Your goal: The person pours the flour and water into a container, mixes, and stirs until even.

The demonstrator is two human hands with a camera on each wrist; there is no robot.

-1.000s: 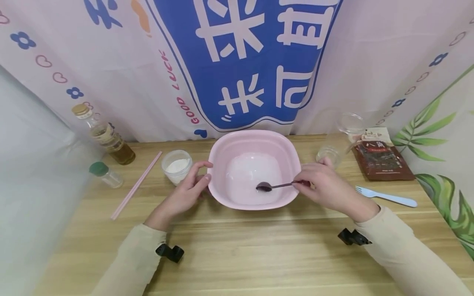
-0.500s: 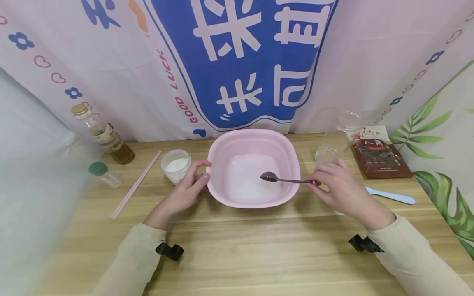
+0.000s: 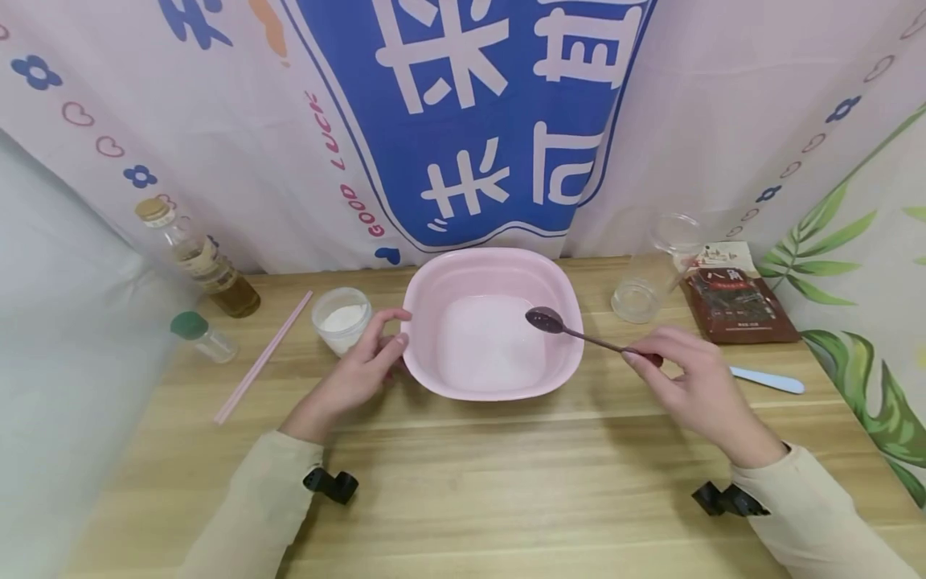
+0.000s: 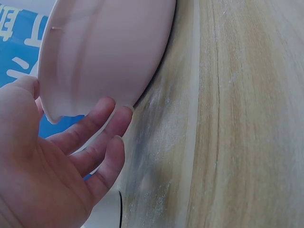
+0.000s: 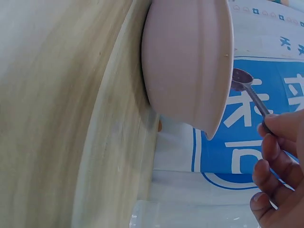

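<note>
A pink basin (image 3: 492, 394) stands mid-table, with a little clear liquid apparently inside; how much is hard to tell. At its left rim my left hand (image 3: 356, 371) holds the edge with thumb and index finger, while the other fingers (image 4: 110, 164) hang loosely curled beside the wall. My right hand (image 3: 698, 386) pinches a dark brown spoon (image 3: 593, 341) by the handle end. The spoon's bowl hangs above the basin's right part, higher than the rim in the right wrist view. No contents are visible in the spoon.
Left of the basin stand a jar of white powder (image 3: 342, 320), pink chopsticks (image 3: 264, 358), a green-capped shaker (image 3: 202, 336) and a corked bottle (image 3: 210, 265). Rightward are a clear plastic container (image 3: 640, 297), a brown packet (image 3: 741, 305) and a blue fork (image 3: 770, 379), partly hidden.
My right hand has moved right and towards me, lifting the spoon from low inside the basin to above the rim. The left hand stays at the basin's left edge.
</note>
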